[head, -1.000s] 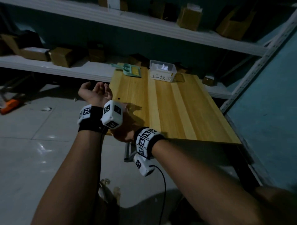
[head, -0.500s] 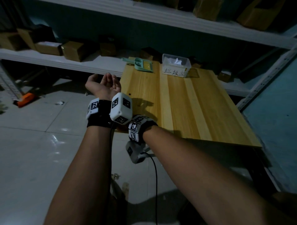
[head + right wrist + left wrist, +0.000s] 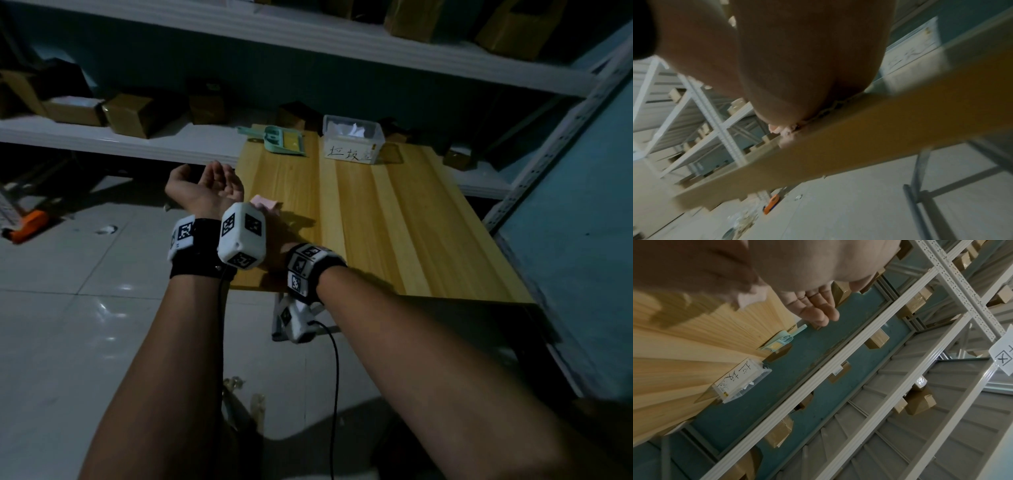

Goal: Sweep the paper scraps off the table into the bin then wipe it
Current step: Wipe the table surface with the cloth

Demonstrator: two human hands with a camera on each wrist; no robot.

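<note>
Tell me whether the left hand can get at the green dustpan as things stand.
Probably yes. The left hand is open, palm up, beside the table's left edge, and the green dustpan lies at the far left corner with only bare wood between.

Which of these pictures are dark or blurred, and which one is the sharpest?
Head view: dim, yet the table and the bin are readable. Left wrist view: brightest and sharpest on the shelves, soft on the left hand. Right wrist view: motion-blurred throughout.

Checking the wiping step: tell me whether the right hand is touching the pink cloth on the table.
Touching. In the right wrist view the right hand presses the pink cloth against the table edge, with no gap between them.
</note>
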